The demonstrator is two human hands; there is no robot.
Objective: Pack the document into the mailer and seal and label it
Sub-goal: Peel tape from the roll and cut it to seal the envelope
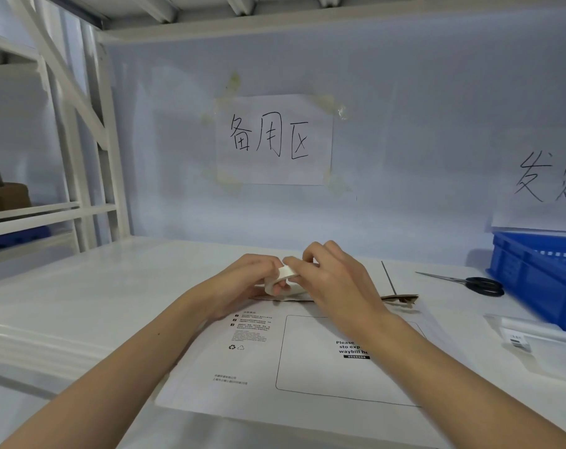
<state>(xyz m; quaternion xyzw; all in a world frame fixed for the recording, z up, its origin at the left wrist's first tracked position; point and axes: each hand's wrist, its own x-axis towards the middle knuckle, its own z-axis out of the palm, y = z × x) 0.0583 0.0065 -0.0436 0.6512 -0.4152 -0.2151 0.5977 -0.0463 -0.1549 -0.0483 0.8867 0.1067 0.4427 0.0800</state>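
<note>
A white cardboard mailer [259,361] lies flat on the white table in front of me, printed side up with a waybill box. Its brown-lined flap [400,298] shows at the far edge. Above that far edge both hands meet around a white strip of paper or tape [286,273]. My left hand [246,280] grips the strip from the left with curled fingers. My right hand [332,275] pinches it from the right. The document is not visible.
Black-handled scissors [469,281] lie on the table to the right. A blue plastic crate [540,277] stands at the far right. A clear bag with a white roll and barcode label [531,333] lies before the crate. Handwritten signs hang on the back wall.
</note>
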